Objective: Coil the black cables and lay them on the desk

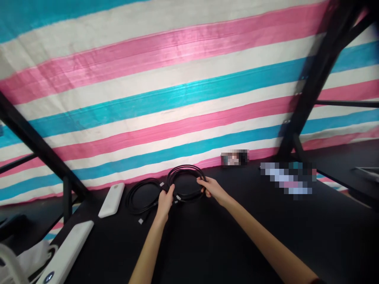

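- At the far edge of the black bench (207,244), close to the striped sheet, both hands hold one coiled black cable (187,168).
- The left hand (165,199) is clenched round the coil's left side, with the thumb over the strands and the fingers curled beneath.
- The right hand (211,188) grasps the coil's right side, its fingers wrapped over the strands from outside.
- The held coil is roughly round. Its far side is tilted up toward the sheet and its near side is low between the two hands.
- A second black coil (144,180) lies flat on the bench just left of the held one. No hand touches it, and a loose end with a pale plug (141,221) trails toward the person.
- A white slab-shaped device (111,200) lies on the bench left of that second coil, near it but apart.
- A longer white device (69,252) lies at the bench's near left corner, well apart from the hands.
- Behind the bench hangs a sheet (177,79) striped in pink, turquoise and white.
- Black frame bars cross it, one slanting at the left (35,146) and one at the right (314,86).
- Two things at the back right of the bench are blurred and cannot be identified.
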A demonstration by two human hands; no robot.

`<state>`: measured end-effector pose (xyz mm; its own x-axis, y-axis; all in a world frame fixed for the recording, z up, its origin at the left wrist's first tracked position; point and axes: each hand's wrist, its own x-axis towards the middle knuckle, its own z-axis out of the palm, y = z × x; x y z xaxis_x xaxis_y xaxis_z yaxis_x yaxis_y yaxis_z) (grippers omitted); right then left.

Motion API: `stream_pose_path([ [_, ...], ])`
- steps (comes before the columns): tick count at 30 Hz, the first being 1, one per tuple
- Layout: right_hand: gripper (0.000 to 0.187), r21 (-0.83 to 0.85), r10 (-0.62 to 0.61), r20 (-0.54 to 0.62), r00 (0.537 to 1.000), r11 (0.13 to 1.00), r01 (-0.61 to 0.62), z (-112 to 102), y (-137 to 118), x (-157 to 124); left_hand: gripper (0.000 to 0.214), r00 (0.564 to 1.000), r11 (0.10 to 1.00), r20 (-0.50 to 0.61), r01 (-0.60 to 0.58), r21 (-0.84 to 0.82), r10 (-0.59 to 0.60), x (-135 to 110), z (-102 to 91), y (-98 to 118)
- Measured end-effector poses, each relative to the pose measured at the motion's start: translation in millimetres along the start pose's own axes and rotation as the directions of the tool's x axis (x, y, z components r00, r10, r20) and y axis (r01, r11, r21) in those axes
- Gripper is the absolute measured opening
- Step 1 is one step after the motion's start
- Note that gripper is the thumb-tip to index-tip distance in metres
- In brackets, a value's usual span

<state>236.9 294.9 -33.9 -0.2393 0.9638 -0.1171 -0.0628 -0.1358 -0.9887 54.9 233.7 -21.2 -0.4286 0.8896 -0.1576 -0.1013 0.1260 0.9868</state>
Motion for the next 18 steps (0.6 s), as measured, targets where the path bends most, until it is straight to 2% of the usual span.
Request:
stream_pose_path([
  [3,0.026,-0.011,-0.074,-0.054,0.996,0.997,0.074,-0.5,8.0,8.7,0.043,0.999,1.000,0.045,0.011,-0.012,-0.010,10.7,0.5,-9.8],
  [9,0.053,-0.083,-0.183,-0.149,0.972,0.982,0.172,-12.1,39.7,19.7,0.043,0.993,0.984,0.068,0.105,-0.141,-0.096,16.3,-1.2,-33.1],
  [13,0.051,-0.190,-0.264,-0.130,0.956,0.953,0.237,-20.3,57.1,23.0,0.036,0.991,0.983,0.080,0.117,-0.143,-0.106,13.2,-5.6,-34.7],
  [18,0.049,-0.250,-0.300,-0.137,0.944,0.932,0.261,-19.8,52.6,20.3,0.029,0.998,0.994,0.004,0.058,-0.088,-0.058,11.5,-12.2,-32.1],
])
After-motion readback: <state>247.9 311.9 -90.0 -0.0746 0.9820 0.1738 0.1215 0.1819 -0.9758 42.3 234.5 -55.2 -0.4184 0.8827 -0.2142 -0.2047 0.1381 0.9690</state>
